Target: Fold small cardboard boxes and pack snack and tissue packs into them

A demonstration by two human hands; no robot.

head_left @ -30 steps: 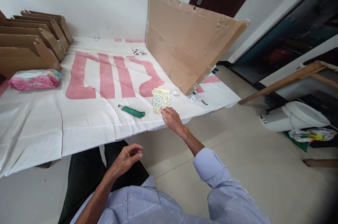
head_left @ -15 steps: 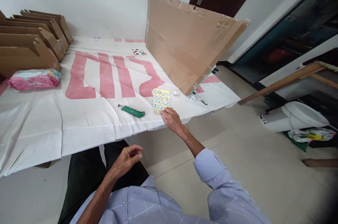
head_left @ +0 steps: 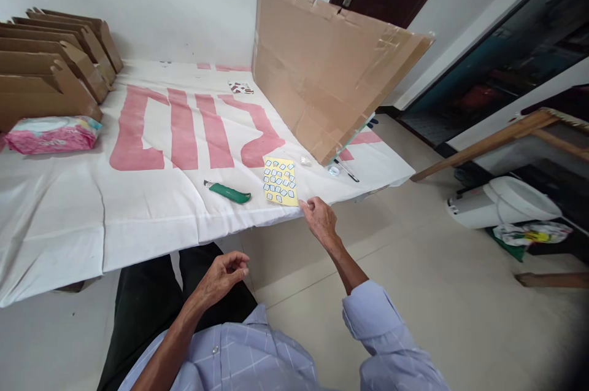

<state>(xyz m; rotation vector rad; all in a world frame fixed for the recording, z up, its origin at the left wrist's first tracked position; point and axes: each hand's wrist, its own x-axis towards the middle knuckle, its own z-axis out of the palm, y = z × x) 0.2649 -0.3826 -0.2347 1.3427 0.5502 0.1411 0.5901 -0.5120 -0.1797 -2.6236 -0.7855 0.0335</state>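
A yellow card (head_left: 280, 181) printed with several blue-white squares lies flat near the table's front edge. My right hand (head_left: 319, 218) is at its near right corner, thumb and index finger closed on that corner. To the left of the card rests a green utility knife (head_left: 230, 193), its blade end pointing left. My left hand (head_left: 223, 277) hovers over my lap below the table edge, fingers loosely curled and thumb apart, with nothing in it.
A large cardboard sheet (head_left: 331, 65) stands upright at the table's right. Beside its foot are a small clear wrapper (head_left: 305, 161), a roll of tape (head_left: 334, 170) and a pen (head_left: 347, 171). Folded cardboard boxes (head_left: 50, 59) and a pink wipes pack (head_left: 54, 135) sit left. A patterned card (head_left: 240, 88) lies farther back.
My right hand has shifted right, from the yellow card's lower edge to its near right corner, so more of the card shows. My left hand has stayed in place.
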